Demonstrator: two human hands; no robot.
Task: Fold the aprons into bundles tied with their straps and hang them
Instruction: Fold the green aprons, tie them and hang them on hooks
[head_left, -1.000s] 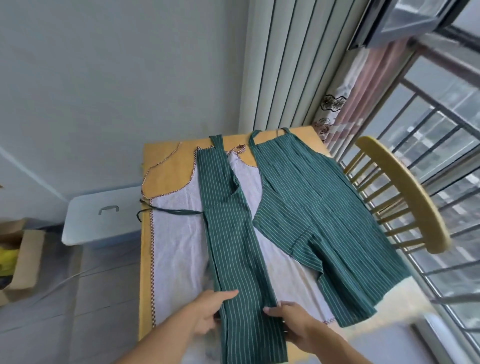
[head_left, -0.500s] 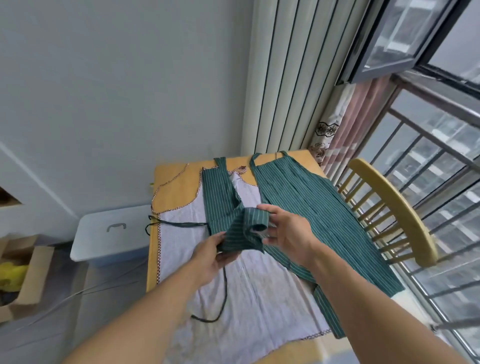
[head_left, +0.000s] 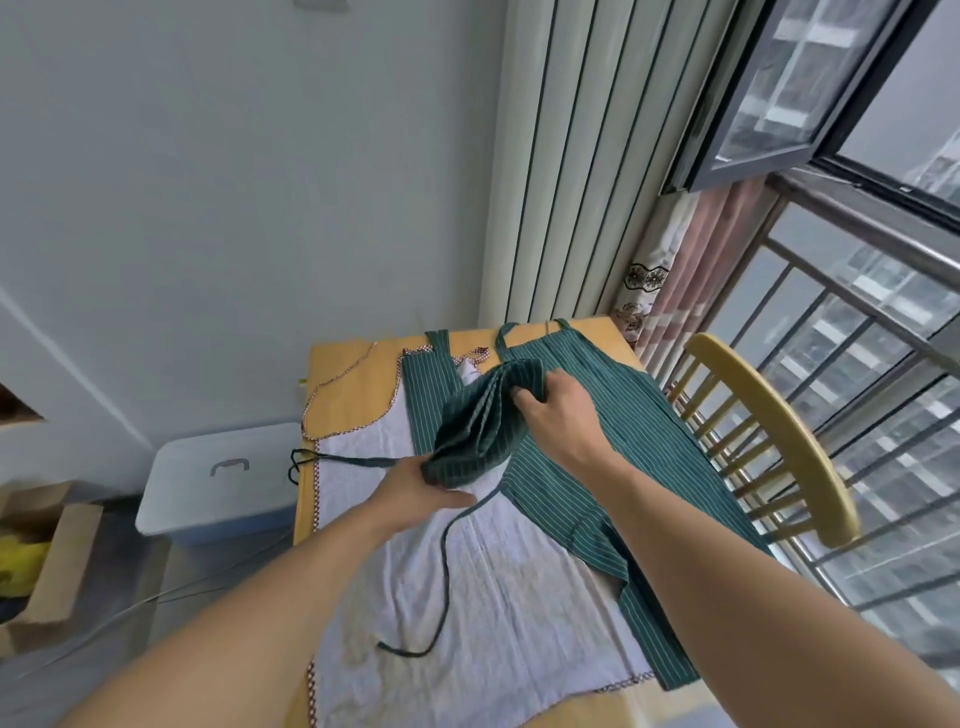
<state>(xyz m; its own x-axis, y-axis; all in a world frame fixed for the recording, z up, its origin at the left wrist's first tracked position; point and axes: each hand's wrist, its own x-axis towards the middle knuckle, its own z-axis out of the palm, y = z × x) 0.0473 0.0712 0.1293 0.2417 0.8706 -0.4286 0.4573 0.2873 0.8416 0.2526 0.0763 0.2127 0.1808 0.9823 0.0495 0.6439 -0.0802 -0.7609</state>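
Observation:
A green striped apron, folded into a thick bundle (head_left: 480, 421), lies over its own unfolded bib end (head_left: 428, 389) near the middle of the wooden table (head_left: 348, 384). My left hand (head_left: 415, 493) grips the bundle's near end. My right hand (head_left: 558, 410) grips its far end. A dark strap (head_left: 444, 566) trails from the bundle toward me across a white apron (head_left: 519, 597) spread on the table; another strap (head_left: 337, 458) runs left. A second green striped apron (head_left: 597, 441) lies flat on the right.
A yellow wooden chair (head_left: 779, 431) stands right of the table by the window railing (head_left: 883, 332). A white plastic bin (head_left: 218, 478) sits on the floor to the left, with cardboard boxes (head_left: 47, 561) beyond it. Curtains (head_left: 571, 182) hang behind the table.
The long green strip that lay flat has been folded up from its near end into a bundle. Both hands moved away from me with it, toward the bib.

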